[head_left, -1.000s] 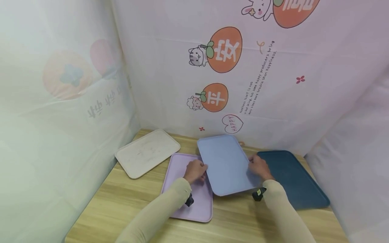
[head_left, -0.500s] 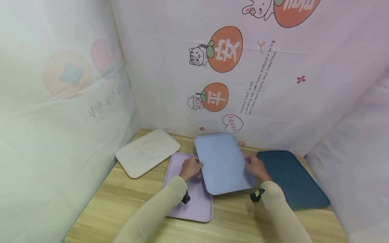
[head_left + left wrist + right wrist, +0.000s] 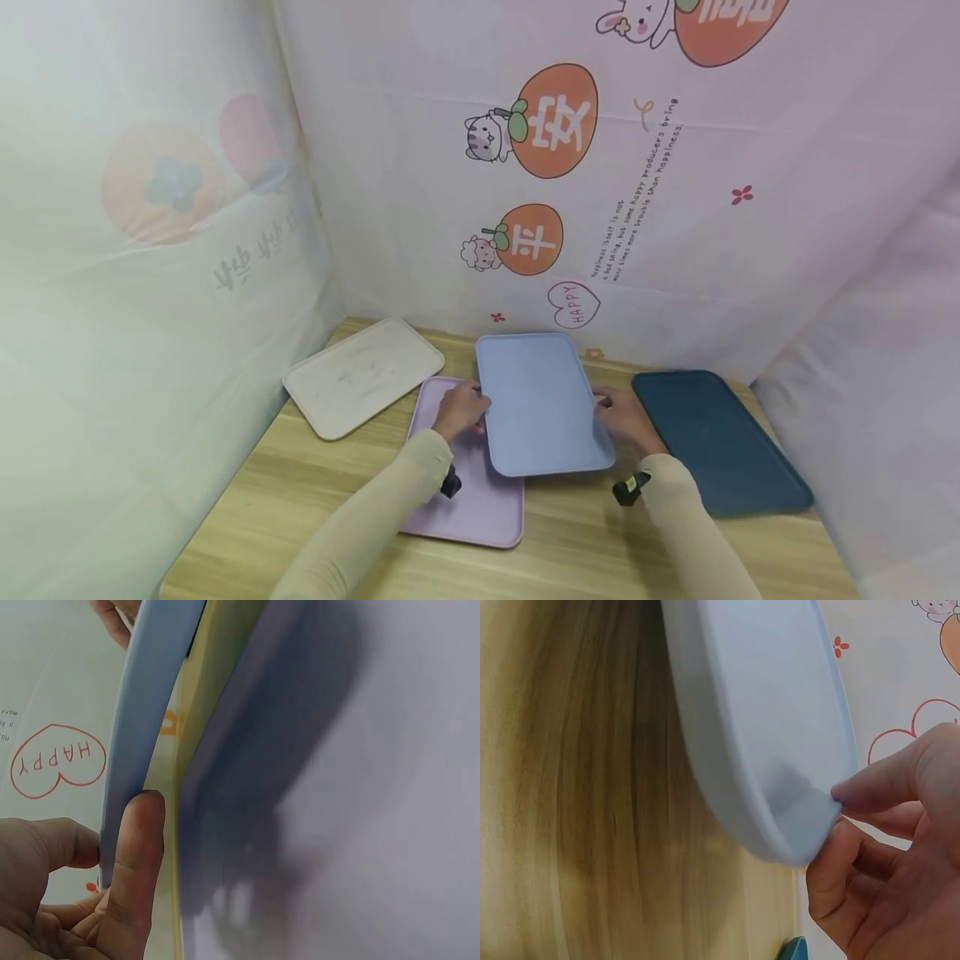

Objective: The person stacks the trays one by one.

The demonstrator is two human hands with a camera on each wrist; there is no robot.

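Three laid flat, one held aloft.
White tray (image 3: 363, 379) at worktop's (image 3: 255, 500) back left corner, lilac tray (image 3: 480, 517) beside it; left hand (image 3: 459, 410) and right hand (image 3: 624, 417) pinch blue tray (image 3: 540, 404), raised near back edge, apparently not yet placed; teal tray (image 3: 720, 442) by right edge.

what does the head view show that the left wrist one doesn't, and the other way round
Only the head view: the cream tray, the dark teal tray and the two long sleeves.

Only the left wrist view: the face of the light blue tray turned toward the lilac tray, with a finger of the left hand against it.

Both: those last two trays, the left hand, at least part of the right hand, and the HAPPY heart.
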